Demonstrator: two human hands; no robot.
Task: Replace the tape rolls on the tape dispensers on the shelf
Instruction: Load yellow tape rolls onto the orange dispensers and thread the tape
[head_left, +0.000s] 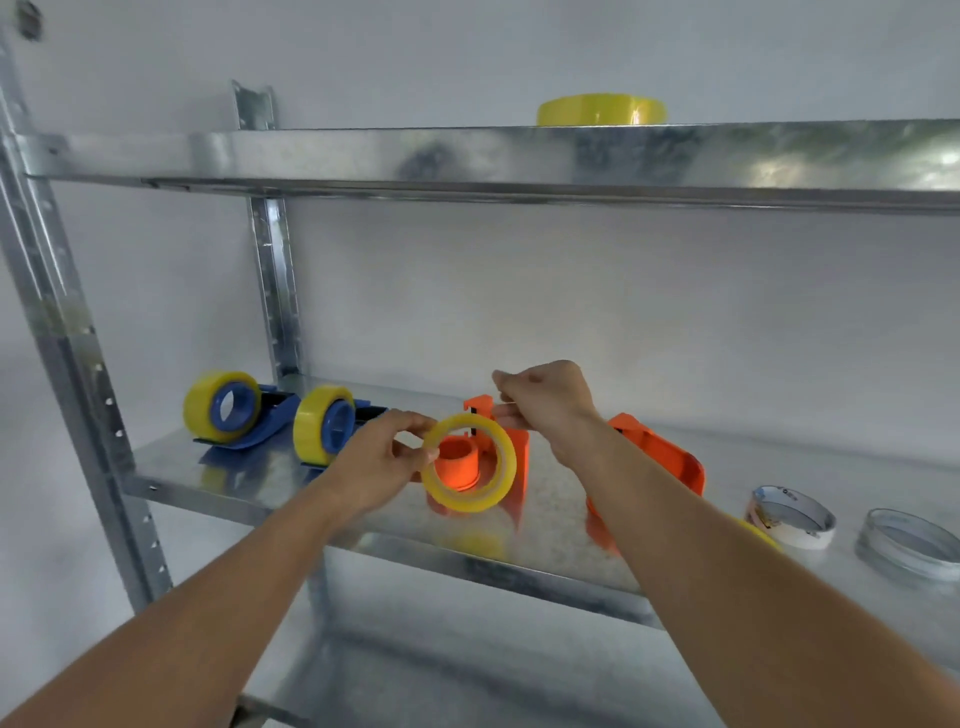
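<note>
Tape roll, thin and yellow, hung upright in front of the orange dispenser on the shelf, its open centre lined up with the orange hub. The left hand pinched its rim; the right hand, above and behind, appeared to pinch the loose tape end.

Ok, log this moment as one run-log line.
left hand: holds thin yellow tape roll | right hand: pinching its tape end | orange dispenser: hub empty | blue dispensers: loaded
</note>
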